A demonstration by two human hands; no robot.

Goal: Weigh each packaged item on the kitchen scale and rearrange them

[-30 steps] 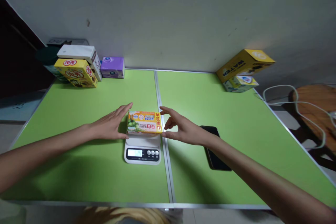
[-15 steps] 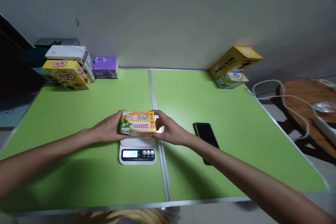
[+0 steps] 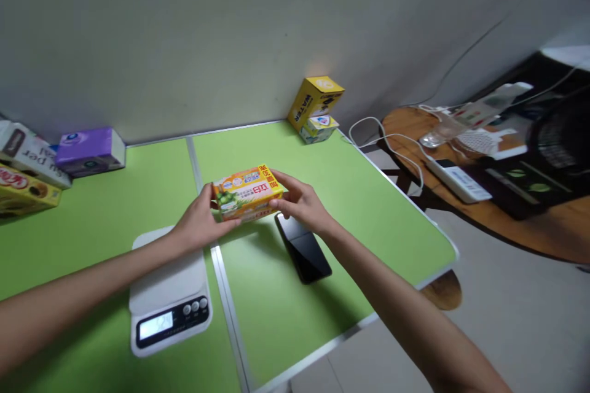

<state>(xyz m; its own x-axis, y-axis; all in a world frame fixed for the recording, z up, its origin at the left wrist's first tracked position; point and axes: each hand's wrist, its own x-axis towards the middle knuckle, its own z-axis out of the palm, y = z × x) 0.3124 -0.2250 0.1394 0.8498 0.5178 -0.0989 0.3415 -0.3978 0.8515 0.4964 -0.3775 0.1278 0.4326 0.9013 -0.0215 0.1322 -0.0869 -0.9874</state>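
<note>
An orange and yellow soap box (image 3: 249, 191) with green fruit printed on it is held above the green table, level with the seam. My left hand (image 3: 203, 218) grips its left end, thumb along the near side. On the right end, my right hand (image 3: 302, 202) has its fingers behind and its thumb in front. A white kitchen scale (image 3: 173, 295) with a lit display lies below my left forearm, which hides part of its plate. Under and to the right of the box lies a black phone (image 3: 306, 258).
At the back right stand a yellow box (image 3: 316, 100) and a smaller green-yellow box (image 3: 319, 128). A purple tissue pack (image 3: 90, 150), a white box (image 3: 32, 150) and a yellow carton (image 3: 27, 190) are at the left. Cables and a power strip (image 3: 458, 179) lie on a wooden table (image 3: 516, 233).
Both hands have lifted the soap box off the scale and carried it to the right, towards the phone. The camera view has swung to the right, showing more of the wooden table.
</note>
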